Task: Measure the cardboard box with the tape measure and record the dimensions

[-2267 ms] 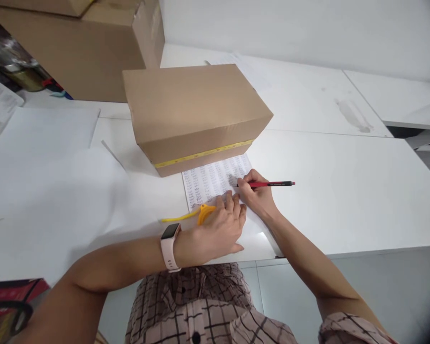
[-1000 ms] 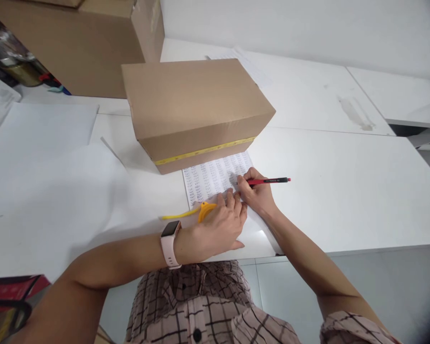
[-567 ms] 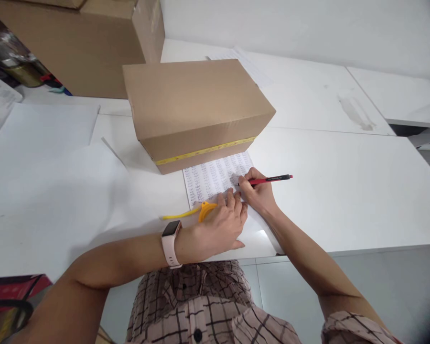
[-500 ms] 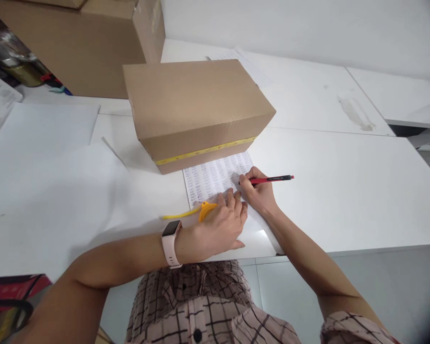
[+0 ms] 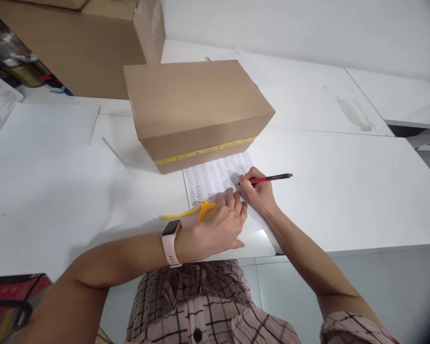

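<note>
My right hand (image 5: 257, 193) grips a red pen (image 5: 268, 179), its tip on a sheet of paper (image 5: 211, 179) filled with rows of small writing. My left hand (image 5: 218, 225) lies on the lower part of that sheet, fingers curled round a yellow tape measure case (image 5: 205, 210); its yellow tape (image 5: 175, 216) trails left. A pink watch sits on the left wrist. A closed cardboard box (image 5: 193, 107) with a yellow tape measure strip along its front edge stands just behind the sheet.
A larger cardboard box (image 5: 82, 43) stands at the back left. White sheets (image 5: 39, 129) lie on the white table (image 5: 344, 191) to the left. Printed papers and a metal tin sit at the far left. A red-black object (image 5: 10, 296) is at the bottom left.
The pen has tilted and shifted slightly as the right hand writes. The left hand and the boxes have stayed put.
</note>
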Available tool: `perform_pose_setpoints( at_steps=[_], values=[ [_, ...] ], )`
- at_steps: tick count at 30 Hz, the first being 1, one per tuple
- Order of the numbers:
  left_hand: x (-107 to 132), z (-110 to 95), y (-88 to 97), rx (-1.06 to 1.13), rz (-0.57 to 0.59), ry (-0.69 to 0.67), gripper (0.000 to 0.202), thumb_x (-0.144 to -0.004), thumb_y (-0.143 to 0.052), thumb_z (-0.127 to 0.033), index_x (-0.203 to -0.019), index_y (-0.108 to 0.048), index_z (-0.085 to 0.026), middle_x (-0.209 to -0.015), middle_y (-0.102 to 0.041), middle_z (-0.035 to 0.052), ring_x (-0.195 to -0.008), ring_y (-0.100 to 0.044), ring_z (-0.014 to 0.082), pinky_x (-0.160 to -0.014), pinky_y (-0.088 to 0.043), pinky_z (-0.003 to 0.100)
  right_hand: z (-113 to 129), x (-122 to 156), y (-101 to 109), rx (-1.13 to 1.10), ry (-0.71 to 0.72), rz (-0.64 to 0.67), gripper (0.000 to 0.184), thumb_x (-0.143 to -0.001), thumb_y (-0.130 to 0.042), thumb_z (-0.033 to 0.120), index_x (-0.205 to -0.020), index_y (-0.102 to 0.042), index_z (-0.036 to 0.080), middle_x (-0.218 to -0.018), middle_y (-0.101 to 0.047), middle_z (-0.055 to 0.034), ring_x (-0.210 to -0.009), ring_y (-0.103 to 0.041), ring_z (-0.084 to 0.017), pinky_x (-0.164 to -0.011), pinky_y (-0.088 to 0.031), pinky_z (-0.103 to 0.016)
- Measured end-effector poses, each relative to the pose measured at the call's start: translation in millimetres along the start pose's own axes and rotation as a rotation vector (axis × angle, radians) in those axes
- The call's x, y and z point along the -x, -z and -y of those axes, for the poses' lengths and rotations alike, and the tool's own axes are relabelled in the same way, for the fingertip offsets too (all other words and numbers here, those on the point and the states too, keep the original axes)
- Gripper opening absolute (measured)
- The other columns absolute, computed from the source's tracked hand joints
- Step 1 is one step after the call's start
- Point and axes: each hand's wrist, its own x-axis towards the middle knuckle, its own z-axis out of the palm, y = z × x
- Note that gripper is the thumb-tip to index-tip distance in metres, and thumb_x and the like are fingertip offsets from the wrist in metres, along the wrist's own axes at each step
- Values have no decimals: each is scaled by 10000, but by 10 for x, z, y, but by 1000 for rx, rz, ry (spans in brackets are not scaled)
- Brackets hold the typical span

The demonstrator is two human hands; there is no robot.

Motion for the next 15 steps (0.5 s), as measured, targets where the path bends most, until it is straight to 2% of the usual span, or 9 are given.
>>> perform_pose_setpoints(
  at_steps=[4, 15],
  values=[
    [-1, 11, 16, -1, 7, -6, 1002, -836, -528, -814, -1437, -518, -12, -1475, -520, 310, -1362, -447, 477, -1021, -394, 542, -7, -9, 3, 9, 29, -10, 301, -856, -614, 291, -643, -410, 231, -585, -384, 63, -561, -332, -106, -539, -298, -276],
    [5, 18, 26, 38, 3, 9, 950, -841, -546, -800, -1434, -533, -58, -1491, -525, 275, -1389, -437, 457, -1039, -394, 529, -10, -23, 24, 16, 2, -15, 292, -835, -621, 271, -631, -415, 232, -589, -394, 57, -571, -349, -110, -543, -298, -276]
  ],
)
